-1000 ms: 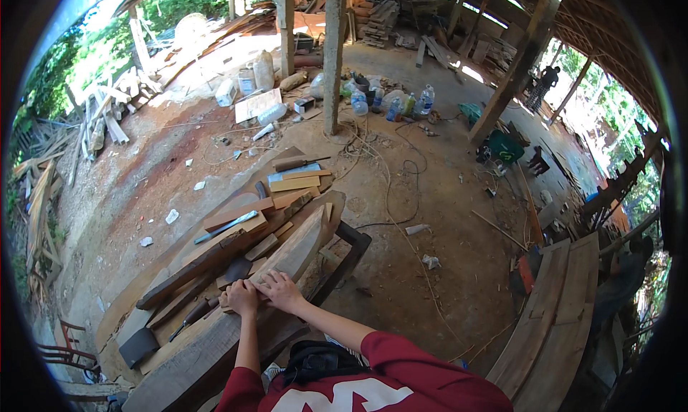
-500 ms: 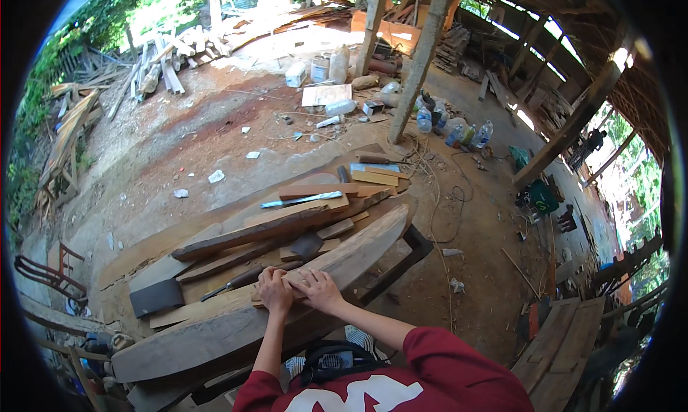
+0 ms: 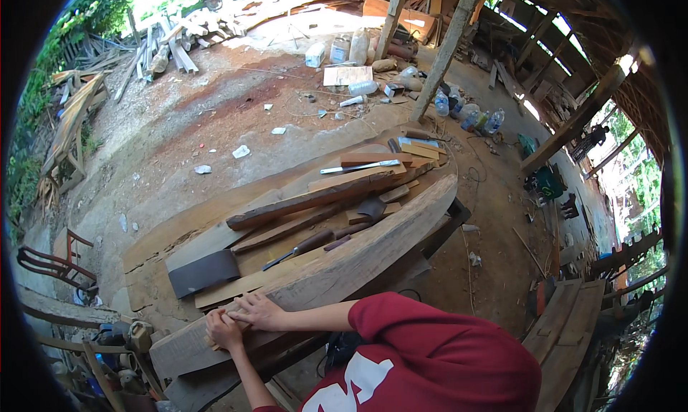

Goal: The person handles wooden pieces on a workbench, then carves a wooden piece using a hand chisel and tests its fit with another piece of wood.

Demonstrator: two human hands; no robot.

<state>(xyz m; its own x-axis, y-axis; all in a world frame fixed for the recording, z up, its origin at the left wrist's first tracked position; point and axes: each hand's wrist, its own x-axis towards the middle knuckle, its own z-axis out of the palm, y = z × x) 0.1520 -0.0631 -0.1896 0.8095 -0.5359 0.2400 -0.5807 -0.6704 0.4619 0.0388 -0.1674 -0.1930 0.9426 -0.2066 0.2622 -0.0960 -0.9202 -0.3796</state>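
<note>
A long, thick, curved timber [image 3: 365,251] lies slantwise in front of me, its narrow end at the far right. Close to its near left end, my left hand [image 3: 225,330] and my right hand [image 3: 259,312] are side by side on its upper edge. Both have their fingers closed over a small pale wooden block, mostly hidden under them. Behind the timber lies a dark rectangular sheet [image 3: 204,273], like sandpaper. To its right is a dark-handled chisel-like tool [image 3: 301,247]. A smaller dark folded sheet [image 3: 371,209] rests among the wood pieces.
Loose boards [image 3: 308,198] and a slim pale tool [image 3: 362,166] lie on a wide slab. Plastic bottles [image 3: 494,121] stand near a wooden post [image 3: 448,50]. A wooden chair [image 3: 61,261] is at the left, planks [image 3: 566,326] at the right.
Both hands have slid along the timber toward its near left end, still together on the small block. My view has shifted, so the bench and boards appear farther right.
</note>
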